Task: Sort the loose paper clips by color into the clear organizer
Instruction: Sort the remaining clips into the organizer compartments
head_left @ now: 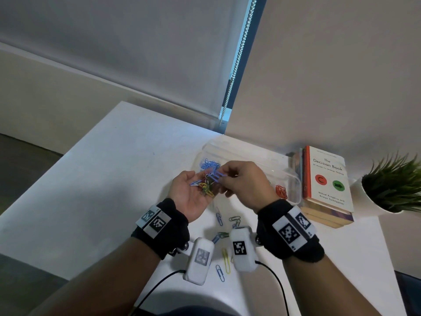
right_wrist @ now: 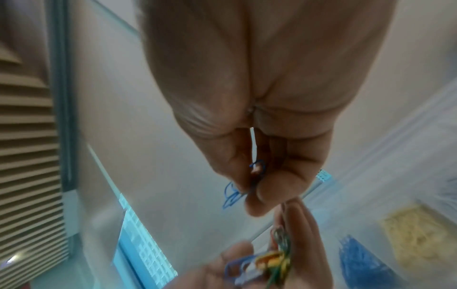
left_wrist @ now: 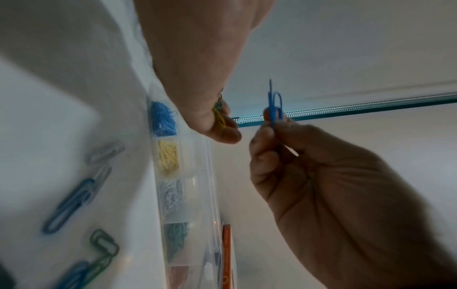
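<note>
pinching blue clips (head_left: 216, 175), right hand (head_left: 247, 183); left hand (head_left: 193, 192) cups mixed clips (head_left: 205, 187).

White table (head_left: 118, 160) in a corner, grey roller blind (head_left: 127, 49) (bead chain (head_left: 237, 62) hanging), beige wall (head_left: 341, 65), dim light
</note>
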A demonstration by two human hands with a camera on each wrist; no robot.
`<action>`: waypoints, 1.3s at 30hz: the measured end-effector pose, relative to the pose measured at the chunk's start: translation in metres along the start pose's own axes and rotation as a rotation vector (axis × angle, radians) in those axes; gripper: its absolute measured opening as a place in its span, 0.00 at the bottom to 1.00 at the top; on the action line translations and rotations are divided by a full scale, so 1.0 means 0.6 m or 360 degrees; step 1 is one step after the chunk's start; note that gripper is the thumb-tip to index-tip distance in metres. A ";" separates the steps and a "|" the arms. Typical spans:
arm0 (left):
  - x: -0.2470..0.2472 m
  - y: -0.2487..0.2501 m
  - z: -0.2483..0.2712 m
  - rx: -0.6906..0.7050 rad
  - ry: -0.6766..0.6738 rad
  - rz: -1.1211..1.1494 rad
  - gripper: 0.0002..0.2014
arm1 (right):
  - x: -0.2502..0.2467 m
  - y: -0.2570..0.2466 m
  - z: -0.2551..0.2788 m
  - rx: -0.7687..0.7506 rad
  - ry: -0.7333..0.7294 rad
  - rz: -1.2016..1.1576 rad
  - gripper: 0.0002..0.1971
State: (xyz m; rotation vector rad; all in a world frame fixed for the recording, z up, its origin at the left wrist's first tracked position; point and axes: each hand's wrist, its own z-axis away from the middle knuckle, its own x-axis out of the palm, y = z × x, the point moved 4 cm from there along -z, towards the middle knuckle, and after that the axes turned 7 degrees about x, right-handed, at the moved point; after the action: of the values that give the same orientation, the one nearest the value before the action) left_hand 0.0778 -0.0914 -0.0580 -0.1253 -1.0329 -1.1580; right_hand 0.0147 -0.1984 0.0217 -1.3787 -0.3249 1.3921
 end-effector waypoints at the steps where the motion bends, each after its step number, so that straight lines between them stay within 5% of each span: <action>1: -0.005 0.001 -0.001 -0.0003 0.0006 0.0010 0.21 | -0.006 0.005 -0.010 0.0027 0.0035 -0.0036 0.08; 10: -0.035 0.006 0.002 -0.0047 0.0030 -0.0043 0.22 | -0.010 -0.001 -0.115 0.0162 0.0258 0.0425 0.13; 18: -0.029 0.008 -0.002 -0.0092 0.0001 -0.0060 0.25 | 0.015 -0.017 -0.131 0.0150 0.0168 0.0751 0.09; 27: -0.009 -0.005 -0.001 -0.0097 -0.0007 -0.0118 0.24 | 0.079 -0.057 -0.030 -0.0440 -0.0327 0.1217 0.10; 39: -0.003 0.005 0.010 -0.0109 -0.0092 -0.0266 0.24 | -0.003 -0.045 -0.060 -0.0303 0.0216 0.0329 0.04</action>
State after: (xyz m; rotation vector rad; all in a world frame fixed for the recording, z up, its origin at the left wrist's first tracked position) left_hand 0.0766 -0.0856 -0.0547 -0.1291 -1.0702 -1.3486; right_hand 0.0576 -0.2068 0.0339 -1.6943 -0.2347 1.4548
